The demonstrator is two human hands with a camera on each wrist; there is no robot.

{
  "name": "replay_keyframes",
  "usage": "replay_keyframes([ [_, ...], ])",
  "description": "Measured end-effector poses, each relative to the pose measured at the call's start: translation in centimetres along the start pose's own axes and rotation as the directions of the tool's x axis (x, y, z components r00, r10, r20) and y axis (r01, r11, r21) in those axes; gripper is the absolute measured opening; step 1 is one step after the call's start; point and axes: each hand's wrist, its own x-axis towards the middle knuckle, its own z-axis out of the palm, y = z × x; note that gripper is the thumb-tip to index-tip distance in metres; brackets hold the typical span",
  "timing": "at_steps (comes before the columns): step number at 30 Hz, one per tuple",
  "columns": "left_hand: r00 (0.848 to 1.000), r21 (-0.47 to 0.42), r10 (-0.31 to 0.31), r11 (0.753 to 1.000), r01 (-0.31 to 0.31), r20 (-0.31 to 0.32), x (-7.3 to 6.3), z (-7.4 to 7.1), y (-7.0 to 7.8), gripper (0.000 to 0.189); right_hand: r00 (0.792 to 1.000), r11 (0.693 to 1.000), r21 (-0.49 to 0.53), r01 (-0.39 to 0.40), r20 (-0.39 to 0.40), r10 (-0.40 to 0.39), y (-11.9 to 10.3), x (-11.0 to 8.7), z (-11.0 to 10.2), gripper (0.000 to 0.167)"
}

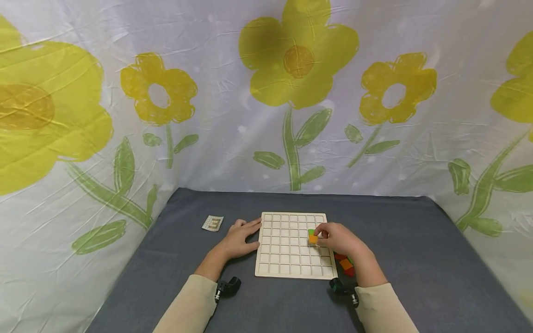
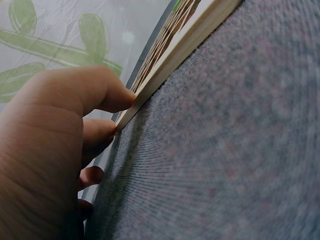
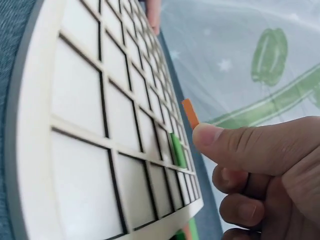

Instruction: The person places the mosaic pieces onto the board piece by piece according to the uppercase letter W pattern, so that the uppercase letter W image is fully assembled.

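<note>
A pale wooden grid board (image 1: 287, 253) lies on the dark cloth in front of me. My left hand (image 1: 239, 240) rests at the board's left side, its thumb and fingertips touching the edge in the left wrist view. Over the right part of the grid, my right hand (image 1: 343, 239) pinches a small orange tile (image 3: 190, 114) between thumb and fingers. The tile is tilted and held just above the board. A green tile (image 3: 177, 150) sits in one of the cells close to it. The right index finger is mostly hidden behind the thumb in the right wrist view.
Several red, orange and green tiles (image 1: 346, 264) lie beside the board's right edge, partly under my right wrist. A small card with a printed grid pattern (image 1: 213, 223) lies left of the board. Flower-printed fabric (image 1: 225, 138) hangs behind the table.
</note>
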Motion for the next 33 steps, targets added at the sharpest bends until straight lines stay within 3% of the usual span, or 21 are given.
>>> replay_keyframes([
  [11, 1.0, -0.006, 0.002, 1.0, -0.002, -0.001, -0.1, -0.1, 0.2, 0.066, 1.0, 1.0, 0.016, -0.027, 0.015, 0.027, 0.6, 0.2, 0.6, 0.017],
  [20, 1.0, -0.01, -0.006, 1.0, 0.006, -0.009, -0.1, -0.2, 0.3, 0.066, 0.999, 0.998, -0.049, -0.034, 0.008, 0.035, 0.5, 0.3, 0.8, 0.005],
  [33, 1.0, -0.007, -0.01, 1.0, 0.01, -0.004, -0.1, -0.1, 0.2, 0.065, 0.998, 0.995, -0.092, -0.04, -0.049, 0.036, 1.0, 0.6, 1.2, 0.003],
])
